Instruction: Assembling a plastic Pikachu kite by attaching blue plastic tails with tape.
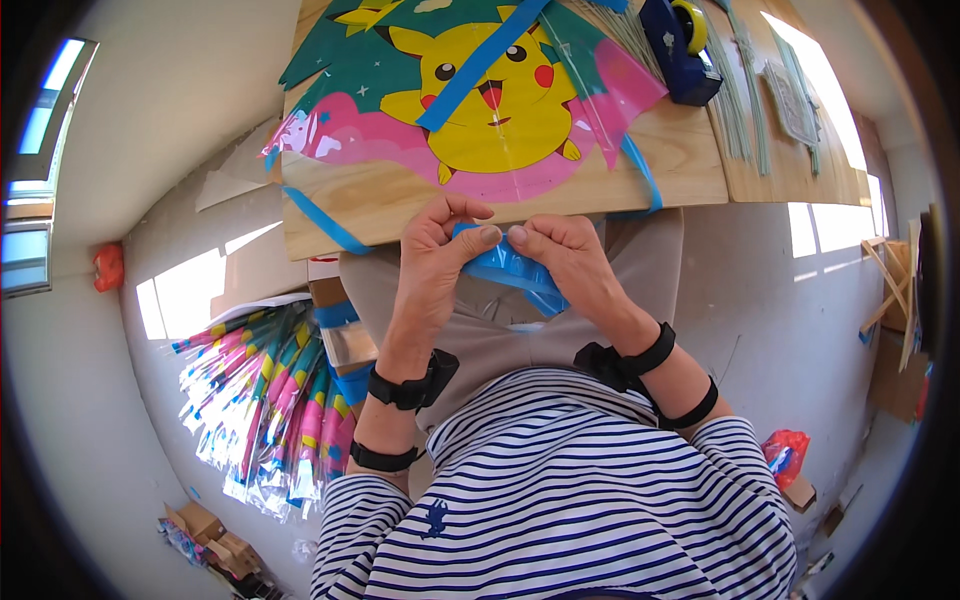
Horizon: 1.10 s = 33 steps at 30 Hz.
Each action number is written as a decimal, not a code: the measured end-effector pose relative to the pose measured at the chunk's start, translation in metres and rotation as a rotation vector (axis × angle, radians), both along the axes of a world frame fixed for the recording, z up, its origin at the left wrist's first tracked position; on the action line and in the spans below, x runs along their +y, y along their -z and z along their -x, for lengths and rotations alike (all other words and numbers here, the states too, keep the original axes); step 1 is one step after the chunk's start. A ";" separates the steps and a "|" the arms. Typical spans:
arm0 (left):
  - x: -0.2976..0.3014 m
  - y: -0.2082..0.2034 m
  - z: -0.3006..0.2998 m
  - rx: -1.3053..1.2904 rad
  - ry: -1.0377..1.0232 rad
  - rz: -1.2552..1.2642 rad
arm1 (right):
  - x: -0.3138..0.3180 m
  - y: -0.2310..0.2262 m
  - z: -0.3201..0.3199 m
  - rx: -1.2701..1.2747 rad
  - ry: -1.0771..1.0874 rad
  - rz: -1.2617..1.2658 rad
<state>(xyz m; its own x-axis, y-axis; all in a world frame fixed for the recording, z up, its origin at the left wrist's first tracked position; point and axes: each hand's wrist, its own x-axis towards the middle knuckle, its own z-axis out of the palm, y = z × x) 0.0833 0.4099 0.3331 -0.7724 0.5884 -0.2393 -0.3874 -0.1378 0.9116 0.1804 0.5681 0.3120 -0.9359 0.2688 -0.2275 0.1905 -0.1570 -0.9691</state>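
Over my lap, just off the table's front edge, my left hand point(434, 255) and my right hand point(570, 262) are closed on a blue plastic strip point(508, 268). Both thumbs pinch its upper edge close together, and the strip hangs in folds below them. Beyond my hands, a printed plastic kite sheet point(500, 135) with a yellow cartoon figure on pink and green lies flat on the wooden table point(690, 160). A blue ribbon point(480, 68) crosses the figure diagonally. More blue ribbon point(325, 220) runs over the front edge at the left, and another blue ribbon point(642, 172) at the right.
A dark blue tape dispenser point(680, 50) with yellow tape stands at the table's far right, beside thin pale rods point(740, 90) and a clear plastic box point(792, 103). Many rolled, wrapped colourful kites point(270, 400) lie at my left. Cardboard boxes point(215, 530) sit at the lower left.
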 end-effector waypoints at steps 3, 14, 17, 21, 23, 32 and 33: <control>0.001 0.004 0.001 -0.043 0.019 -0.034 | -0.005 0.000 0.002 0.038 0.075 -0.054; -0.003 0.016 0.002 -0.147 0.095 -0.112 | 0.002 0.010 0.006 0.043 0.261 0.090; -0.007 0.016 0.004 -0.161 0.100 -0.079 | 0.014 0.016 0.006 0.054 0.195 0.078; -0.002 0.016 0.008 -0.135 0.128 0.000 | 0.012 0.003 0.005 0.024 -0.032 0.172; -0.003 0.017 0.010 -0.126 0.181 0.045 | 0.013 0.000 0.004 0.008 -0.063 0.180; -0.025 0.026 0.025 0.024 0.451 0.289 | 0.033 -0.006 0.003 0.008 -0.034 0.079; -0.029 0.026 0.028 0.063 0.430 0.316 | 0.037 -0.005 -0.001 0.018 -0.044 0.069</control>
